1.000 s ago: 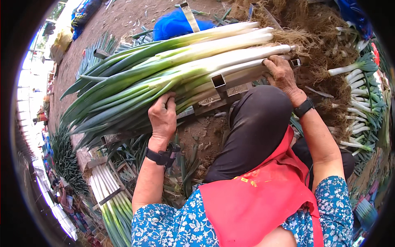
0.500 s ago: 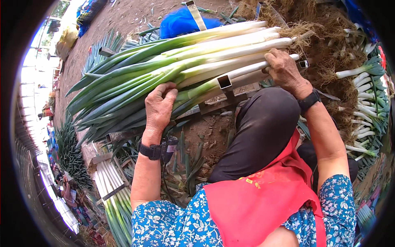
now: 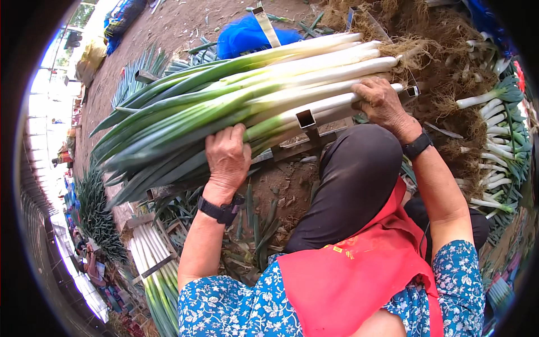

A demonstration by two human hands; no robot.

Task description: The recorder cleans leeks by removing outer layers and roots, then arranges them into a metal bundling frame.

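Note:
Long green onions (image 3: 303, 73) lie side by side in a metal rack, their white stalks and roots to the right and dark green leaves to the left. My left hand (image 3: 227, 154) is closed over the near side of the bundle, where the stalks turn green, its fingertips hidden among the leaves. Around a white stalk at the near edge, close to the root end, curl the fingers of my right hand (image 3: 382, 104). A square tube post (image 3: 306, 118) of the rack stands between the two hands.
Rooted onions (image 3: 497, 151) are heaped along the right side. A blue net bundle (image 3: 238, 38) sits beyond the rack. Another strapped bunch of onions (image 3: 152, 247) lies at the lower left. My bent knee (image 3: 362, 151) is close to the rack; trimmed leaves litter the soil.
My left hand has moved right and slightly down, fingers now curled over the onions. My right hand has shifted a little down and left. The near leaves have moved slightly.

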